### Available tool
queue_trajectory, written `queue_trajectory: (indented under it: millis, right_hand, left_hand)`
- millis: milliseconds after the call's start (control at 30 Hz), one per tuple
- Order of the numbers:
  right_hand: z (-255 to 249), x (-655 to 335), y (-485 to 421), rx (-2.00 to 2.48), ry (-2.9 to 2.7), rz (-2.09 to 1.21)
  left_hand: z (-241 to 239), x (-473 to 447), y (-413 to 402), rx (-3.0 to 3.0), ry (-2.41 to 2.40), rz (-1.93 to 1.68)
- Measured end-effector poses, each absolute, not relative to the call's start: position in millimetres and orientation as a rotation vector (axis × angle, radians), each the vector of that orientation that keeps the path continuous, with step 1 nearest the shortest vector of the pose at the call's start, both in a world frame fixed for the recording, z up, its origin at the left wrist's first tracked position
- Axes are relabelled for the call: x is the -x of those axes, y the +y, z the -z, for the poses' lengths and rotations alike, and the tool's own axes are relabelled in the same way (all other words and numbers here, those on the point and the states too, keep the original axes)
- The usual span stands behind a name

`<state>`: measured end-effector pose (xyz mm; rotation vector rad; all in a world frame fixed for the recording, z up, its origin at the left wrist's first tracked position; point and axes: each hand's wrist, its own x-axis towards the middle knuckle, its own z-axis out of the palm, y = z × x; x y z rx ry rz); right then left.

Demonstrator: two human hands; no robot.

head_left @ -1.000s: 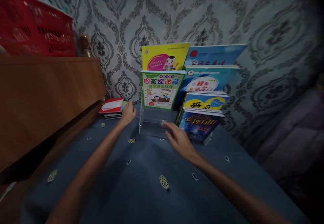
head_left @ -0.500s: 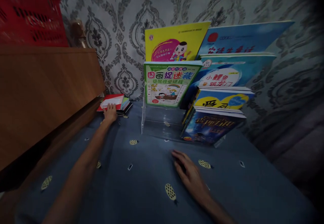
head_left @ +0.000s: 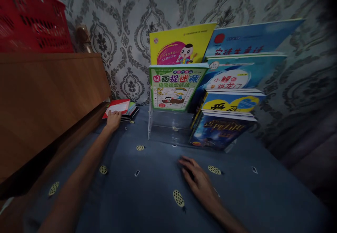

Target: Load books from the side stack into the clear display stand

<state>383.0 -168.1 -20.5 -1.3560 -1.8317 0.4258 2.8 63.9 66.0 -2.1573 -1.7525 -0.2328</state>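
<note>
My left hand reaches to a small stack of books at the far left of the blue cloth. Its thumb lies on the top red book and its fingers curl at the stack's near edge. My right hand lies flat on the cloth with fingers stretched, holding nothing, a short way in front of a clear tiered stand. The stand holds a green picture book, a yellow one behind it, and several blue books on its right side.
A wooden cabinet runs along the left, with a red plastic basket on top. A patterned grey wall stands right behind the books. Dark purple fabric lies at the right.
My left hand has moved left from the stand to the red book's stack. My right hand has drawn back from the stand and come down flat on the cloth.
</note>
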Motion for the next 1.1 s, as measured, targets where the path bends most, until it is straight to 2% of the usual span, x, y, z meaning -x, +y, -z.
queue_trajectory:
  millis: [233, 433, 600, 800, 1100]
  right_hand:
    - [19, -384, -168, 1.355, -1.864, -0.453]
    - [17, -383, -167, 1.344, -1.892, -0.441]
    - [18, -380, -168, 1.345, -1.890, -0.429]
    - [18, -380, -168, 1.332, -1.904, -0.417]
    - [14, -377, -171, 1.300, -1.899, -0.421]
  left_hand:
    - [-44, 0, -19, 2.189, -1.518, 0.203]
    - [-17, 4, -56, 2.203, -1.666, 0.010]
    - [-20, -5, -85, 2.284, -1.678, -0.079]
    - [-27, -38, -169, 2.428, -1.516, -0.287]
    - [-4, -85, -261, 2.501, -1.127, -0.199]
